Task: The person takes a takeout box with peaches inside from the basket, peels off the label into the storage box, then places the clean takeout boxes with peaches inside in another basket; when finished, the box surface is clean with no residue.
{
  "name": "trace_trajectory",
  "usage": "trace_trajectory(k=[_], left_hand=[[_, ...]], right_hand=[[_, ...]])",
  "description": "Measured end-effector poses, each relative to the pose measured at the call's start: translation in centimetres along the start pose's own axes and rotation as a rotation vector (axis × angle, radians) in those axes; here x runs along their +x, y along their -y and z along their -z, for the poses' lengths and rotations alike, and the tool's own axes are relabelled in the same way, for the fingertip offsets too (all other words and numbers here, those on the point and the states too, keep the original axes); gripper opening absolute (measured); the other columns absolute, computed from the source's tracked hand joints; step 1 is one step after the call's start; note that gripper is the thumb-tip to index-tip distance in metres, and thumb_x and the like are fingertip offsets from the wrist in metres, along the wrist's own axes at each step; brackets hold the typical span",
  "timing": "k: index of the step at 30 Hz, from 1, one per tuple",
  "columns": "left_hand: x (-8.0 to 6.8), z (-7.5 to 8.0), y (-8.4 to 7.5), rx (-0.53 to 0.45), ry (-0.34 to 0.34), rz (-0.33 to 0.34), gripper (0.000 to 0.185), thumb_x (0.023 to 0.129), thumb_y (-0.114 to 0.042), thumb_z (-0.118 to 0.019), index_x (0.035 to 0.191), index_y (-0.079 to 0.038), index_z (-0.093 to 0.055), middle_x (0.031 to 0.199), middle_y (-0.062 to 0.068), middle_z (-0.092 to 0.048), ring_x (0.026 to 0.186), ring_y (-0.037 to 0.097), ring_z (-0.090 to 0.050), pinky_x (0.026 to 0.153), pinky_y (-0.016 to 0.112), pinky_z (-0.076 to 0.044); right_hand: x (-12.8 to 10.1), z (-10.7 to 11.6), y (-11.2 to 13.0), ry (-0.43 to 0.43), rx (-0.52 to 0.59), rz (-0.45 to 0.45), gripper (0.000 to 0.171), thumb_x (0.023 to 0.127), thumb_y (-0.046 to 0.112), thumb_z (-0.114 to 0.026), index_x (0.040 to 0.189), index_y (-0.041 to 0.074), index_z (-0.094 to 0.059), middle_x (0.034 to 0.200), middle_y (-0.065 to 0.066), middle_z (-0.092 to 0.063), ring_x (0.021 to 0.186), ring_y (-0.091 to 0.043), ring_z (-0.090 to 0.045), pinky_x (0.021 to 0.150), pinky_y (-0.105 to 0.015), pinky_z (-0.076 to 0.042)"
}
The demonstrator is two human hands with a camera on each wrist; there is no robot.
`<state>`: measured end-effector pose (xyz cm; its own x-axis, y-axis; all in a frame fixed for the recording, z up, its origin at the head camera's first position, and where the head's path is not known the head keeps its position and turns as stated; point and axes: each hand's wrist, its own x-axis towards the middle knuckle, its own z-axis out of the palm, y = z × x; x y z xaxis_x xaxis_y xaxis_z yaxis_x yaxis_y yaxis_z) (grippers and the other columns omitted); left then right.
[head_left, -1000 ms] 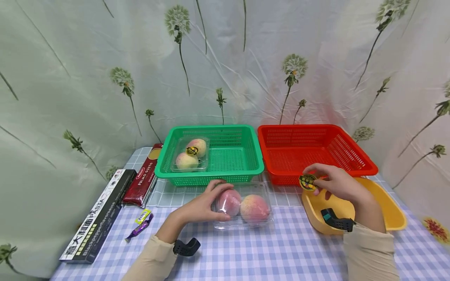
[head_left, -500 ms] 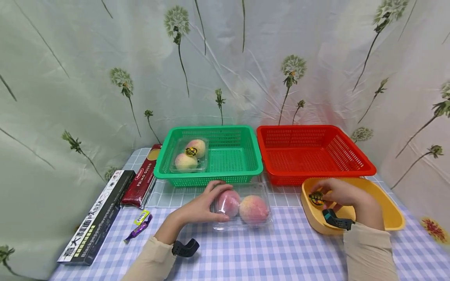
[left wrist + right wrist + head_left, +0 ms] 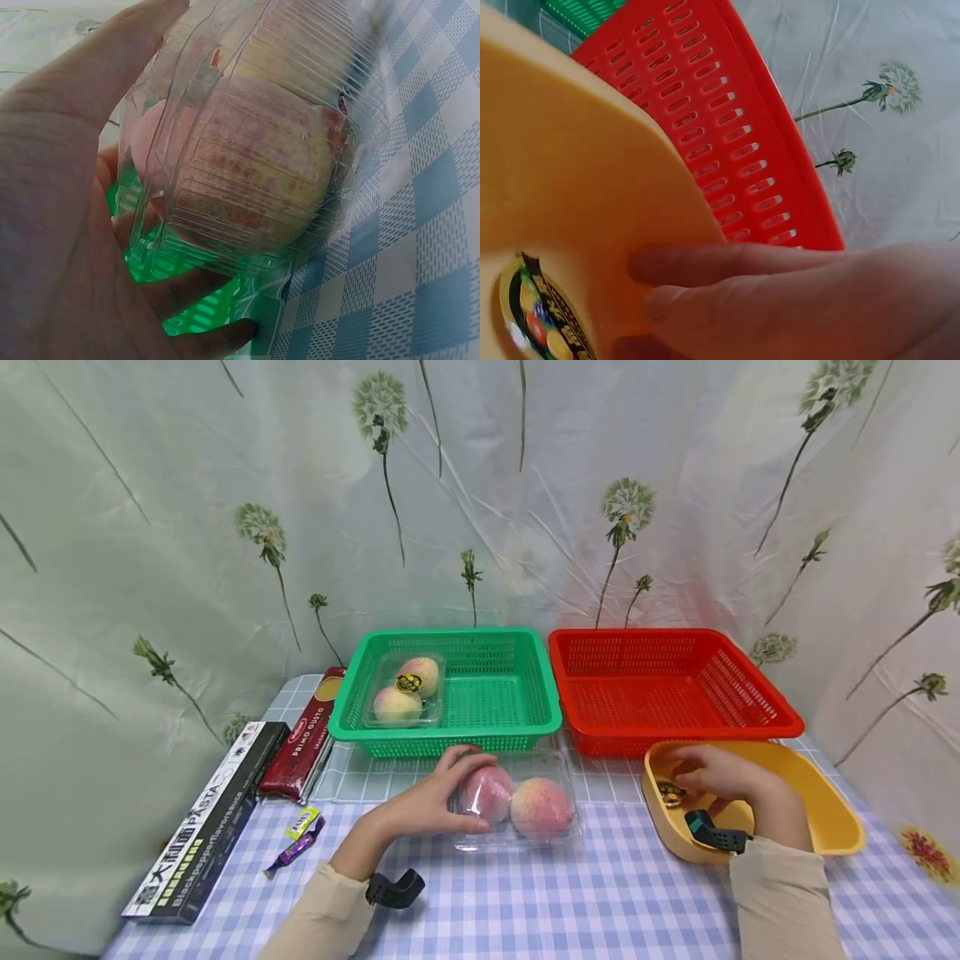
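left hand [image 3: 435, 802] grips clear box [image 3: 517, 800], 2 peaches | right hand [image 3: 712, 774] pinches 1 sticker [image 3: 670, 792] in yellow tub [image 3: 825, 802] | 2 baskets

A makeshift sorting setup: checked tablecloth [image 3: 525, 902], dandelion-print curtain backdrop [image 3: 225, 485], green basket [image 3: 450, 727] and red basket [image 3: 675, 727].

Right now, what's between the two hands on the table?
In the head view, the clear peach box held by the left hand, then checked tablecloth and the yellow tub's rim before the right hand.
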<state>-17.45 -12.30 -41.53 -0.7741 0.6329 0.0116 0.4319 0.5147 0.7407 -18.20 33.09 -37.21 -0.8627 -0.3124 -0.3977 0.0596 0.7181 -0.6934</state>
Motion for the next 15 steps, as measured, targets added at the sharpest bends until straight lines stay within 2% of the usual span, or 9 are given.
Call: trace_trajectory(k=[6,8,15], left_hand=[[0.0,0.0,0.1,-0.002,-0.003,-0.002,0.090,0.079,-0.050,-0.081,0.154,-0.029,-0.035,0.161,0.003,-0.014,0.135,0.034,-0.046,0.102,0.054,-0.046],[-0.1,0.0,0.2,-0.005,-0.007,0.001,0.090,0.079,-0.050,-0.081,0.154,-0.029,-0.035,0.161,0.003,-0.014,0.135,0.034,-0.046,0.102,0.054,-0.046],[-0.1,-0.1,0.3,-0.011,-0.003,-0.002,0.090,0.079,-0.049,-0.081,0.153,-0.031,-0.034,0.161,0.002,-0.014,0.135,0.035,-0.046,0.103,0.055,-0.046]], right_hand=[[-0.5,0.4,0.7,-0.097,-0.080,0.019,0.040,0.099,0.017,-0.058,0.132,-0.005,-0.057,0.116,-0.024,-0.064,0.094,-0.025,-0.062,0.071,-0.042,-0.061],[-0.7,0.5,1.2,-0.111,-0.104,0.040,0.035,0.099,0.017,-0.059,0.127,-0.004,-0.062,0.119,-0.023,-0.066,0.096,-0.026,-0.064,0.073,-0.042,-0.061],[-1.3,1.0,2.3,-0.172,-0.135,0.111,0.024,0.099,0.021,-0.060,0.110,0.002,-0.070,0.101,-0.012,-0.072,0.088,-0.024,-0.070,0.070,-0.037,-0.058]])
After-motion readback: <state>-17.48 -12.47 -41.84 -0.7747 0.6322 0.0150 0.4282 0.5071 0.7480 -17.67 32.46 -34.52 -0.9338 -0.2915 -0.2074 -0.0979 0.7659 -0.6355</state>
